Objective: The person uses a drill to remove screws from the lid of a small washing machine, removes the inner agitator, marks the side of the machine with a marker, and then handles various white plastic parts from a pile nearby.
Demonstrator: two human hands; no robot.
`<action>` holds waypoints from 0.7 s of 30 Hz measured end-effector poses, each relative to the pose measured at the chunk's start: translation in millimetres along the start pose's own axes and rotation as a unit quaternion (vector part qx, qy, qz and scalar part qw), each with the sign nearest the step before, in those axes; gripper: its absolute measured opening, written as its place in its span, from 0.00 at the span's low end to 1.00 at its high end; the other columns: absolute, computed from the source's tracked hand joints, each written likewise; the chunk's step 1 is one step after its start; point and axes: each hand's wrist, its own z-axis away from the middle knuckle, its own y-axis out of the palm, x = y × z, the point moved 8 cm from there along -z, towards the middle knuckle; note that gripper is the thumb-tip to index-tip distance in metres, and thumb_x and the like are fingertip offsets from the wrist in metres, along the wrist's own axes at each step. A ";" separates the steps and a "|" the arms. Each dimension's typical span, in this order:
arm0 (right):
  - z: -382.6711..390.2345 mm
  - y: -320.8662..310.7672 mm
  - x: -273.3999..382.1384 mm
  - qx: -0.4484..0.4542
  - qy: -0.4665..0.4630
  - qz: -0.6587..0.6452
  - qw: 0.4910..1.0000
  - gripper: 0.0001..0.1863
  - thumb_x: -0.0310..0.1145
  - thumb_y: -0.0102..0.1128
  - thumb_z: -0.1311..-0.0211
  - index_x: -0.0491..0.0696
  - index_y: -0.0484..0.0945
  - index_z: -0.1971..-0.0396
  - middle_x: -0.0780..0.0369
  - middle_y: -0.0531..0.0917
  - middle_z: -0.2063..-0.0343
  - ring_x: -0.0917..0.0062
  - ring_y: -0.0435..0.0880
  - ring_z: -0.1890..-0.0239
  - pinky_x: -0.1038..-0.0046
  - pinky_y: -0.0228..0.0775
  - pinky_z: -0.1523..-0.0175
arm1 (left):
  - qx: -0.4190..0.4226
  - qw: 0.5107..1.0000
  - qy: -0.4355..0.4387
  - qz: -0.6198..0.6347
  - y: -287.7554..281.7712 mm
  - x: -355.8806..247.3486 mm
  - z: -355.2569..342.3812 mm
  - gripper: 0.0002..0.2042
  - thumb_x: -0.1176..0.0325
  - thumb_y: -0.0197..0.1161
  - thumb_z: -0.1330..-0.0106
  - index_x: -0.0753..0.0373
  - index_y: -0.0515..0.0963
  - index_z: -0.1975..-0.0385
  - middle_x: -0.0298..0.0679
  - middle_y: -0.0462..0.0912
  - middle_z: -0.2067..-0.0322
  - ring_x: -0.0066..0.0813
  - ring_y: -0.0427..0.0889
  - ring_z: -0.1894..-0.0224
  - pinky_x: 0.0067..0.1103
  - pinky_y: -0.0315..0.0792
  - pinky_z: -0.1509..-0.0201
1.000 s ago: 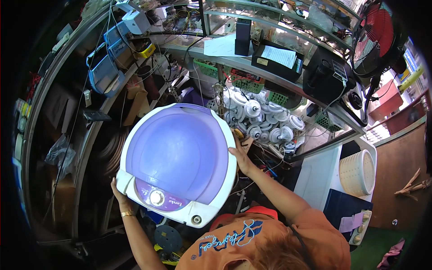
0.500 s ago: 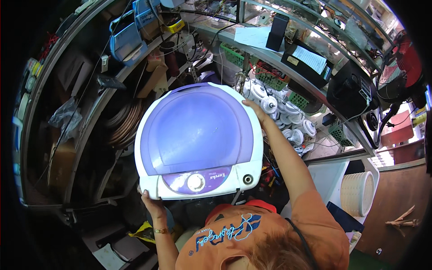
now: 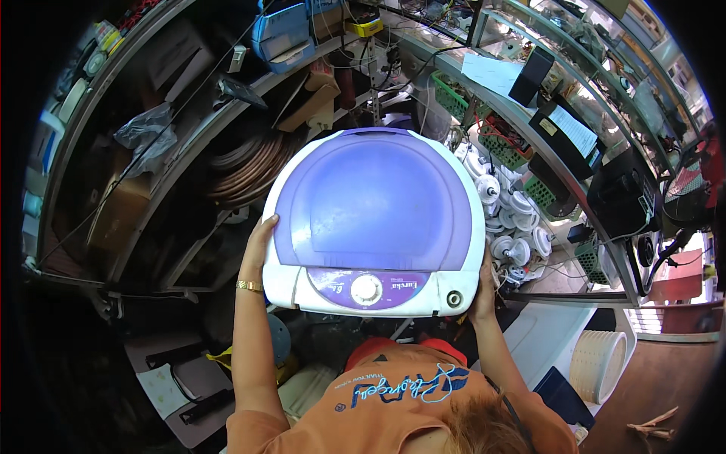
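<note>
I hold a white plastic appliance top with a translucent purple lid (image 3: 375, 199) upright in front of my body. Its purple control panel with a white dial (image 3: 365, 288) runs along the edge nearest me, beside a round metal-lined fitting (image 3: 454, 298). My left hand (image 3: 263, 236) is closed on its left side, with a gold wristwatch (image 3: 249, 284) just below. My right hand (image 3: 482, 299) grips the lower right side, its fingers partly hidden behind the white rim. Beyond the top's right edge lie many round white plastic parts (image 3: 522, 227).
Metal shelving with coiled tubing (image 3: 242, 174), cardboard boxes and blue cases (image 3: 281, 34) curves along the left. A glass counter at right holds papers, black devices (image 3: 620, 197) and green baskets (image 3: 454, 94). At lower right are a ribbed cream tub (image 3: 594, 363) and white panels.
The appliance top has turned level and shifted right in view. My left hand moved up along its side, and my right hand dropped to the lower right. The camera view has also swung.
</note>
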 end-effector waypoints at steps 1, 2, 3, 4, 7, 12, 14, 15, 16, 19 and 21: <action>1.2 -4.7 -9.4 0.000 0.006 0.003 1.000 0.49 0.57 0.55 0.33 0.49 0.43 0.23 0.57 0.57 0.27 0.67 0.60 0.26 0.64 0.54 0.26 | 0.015 1.000 0.013 0.015 -2.7 6.8 -6.3 0.28 0.52 0.59 0.29 0.71 0.71 0.39 0.43 0.81 0.49 0.29 0.81 0.49 0.24 0.76 0.44; 2.4 -5.6 -19.8 -0.026 0.033 -0.003 0.999 0.49 0.54 0.58 0.36 0.51 0.43 0.22 0.57 0.59 0.28 0.66 0.62 0.28 0.63 0.56 0.27 | 0.026 0.999 0.028 0.030 -11.9 12.2 -5.9 0.28 0.54 0.58 0.27 0.70 0.69 0.37 0.44 0.80 0.47 0.30 0.81 0.48 0.25 0.76 0.43; 1.4 -7.5 -21.9 -0.029 0.044 -0.009 0.999 0.49 0.53 0.58 0.37 0.52 0.44 0.22 0.57 0.60 0.28 0.66 0.62 0.28 0.63 0.57 0.27 | 0.036 0.998 0.026 0.031 -5.1 14.5 -4.3 0.28 0.54 0.58 0.27 0.70 0.69 0.37 0.44 0.80 0.47 0.30 0.81 0.48 0.25 0.76 0.43; -1.1 -8.8 -23.2 -0.031 0.056 -0.016 0.998 0.49 0.51 0.59 0.38 0.52 0.44 0.23 0.57 0.60 0.29 0.66 0.62 0.29 0.63 0.57 0.28 | 0.039 0.997 0.032 0.049 -2.5 14.1 -0.3 0.28 0.56 0.57 0.26 0.69 0.65 0.34 0.44 0.77 0.42 0.30 0.77 0.43 0.25 0.71 0.39; -17.9 -5.5 -9.5 -0.025 0.060 -0.018 0.998 0.49 0.51 0.59 0.40 0.51 0.48 0.23 0.56 0.61 0.29 0.64 0.64 0.29 0.62 0.57 0.28 | 0.035 0.997 0.051 0.054 1.0 12.8 21.5 0.29 0.58 0.54 0.24 0.68 0.61 0.30 0.45 0.73 0.37 0.31 0.74 0.38 0.25 0.67 0.35; -70.2 2.2 2.7 0.033 0.104 -0.041 0.993 0.47 0.48 0.57 0.41 0.45 0.51 0.25 0.54 0.64 0.31 0.66 0.65 0.31 0.66 0.57 0.28 | -0.051 0.995 0.060 0.065 6.0 38.2 81.6 0.27 0.58 0.50 0.21 0.66 0.58 0.29 0.46 0.72 0.37 0.34 0.74 0.38 0.27 0.69 0.36; -98.8 3.2 -0.6 0.069 0.127 -0.020 0.989 0.46 0.47 0.57 0.41 0.44 0.52 0.25 0.53 0.66 0.32 0.66 0.68 0.33 0.67 0.60 0.30 | -0.107 0.988 0.082 0.078 15.6 40.5 110.6 0.28 0.54 0.49 0.21 0.65 0.59 0.29 0.46 0.72 0.38 0.34 0.75 0.39 0.29 0.71 0.36; -114.5 0.0 -4.1 0.071 0.143 -0.031 0.987 0.45 0.46 0.57 0.41 0.44 0.54 0.26 0.53 0.69 0.34 0.67 0.71 0.35 0.68 0.63 0.32 | -0.099 0.989 0.081 0.077 28.4 39.6 122.2 0.28 0.54 0.49 0.21 0.65 0.59 0.29 0.46 0.72 0.38 0.34 0.75 0.39 0.29 0.71 0.36; -133.2 1.4 -7.0 0.123 0.139 -0.033 0.982 0.44 0.45 0.57 0.42 0.44 0.56 0.26 0.53 0.70 0.35 0.68 0.72 0.36 0.69 0.64 0.33 | -0.123 0.986 0.067 0.095 36.7 41.2 133.5 0.28 0.53 0.48 0.21 0.64 0.56 0.28 0.46 0.70 0.36 0.35 0.74 0.38 0.30 0.70 0.35; -178.5 15.1 -21.3 0.171 0.177 -0.023 0.969 0.42 0.43 0.57 0.42 0.45 0.59 0.27 0.54 0.73 0.36 0.68 0.74 0.38 0.71 0.65 0.34 | -0.160 0.978 0.051 0.125 48.0 59.9 157.2 0.31 0.53 0.48 0.21 0.62 0.48 0.26 0.48 0.66 0.34 0.39 0.72 0.36 0.33 0.68 0.33; -213.1 11.0 -30.3 0.182 0.161 -0.027 0.970 0.39 0.42 0.58 0.43 0.43 0.65 0.30 0.56 0.77 0.40 0.71 0.78 0.42 0.71 0.68 0.37 | -0.179 0.974 0.050 0.132 59.0 66.8 162.6 0.35 0.50 0.48 0.21 0.59 0.41 0.24 0.51 0.60 0.30 0.44 0.68 0.33 0.36 0.66 0.31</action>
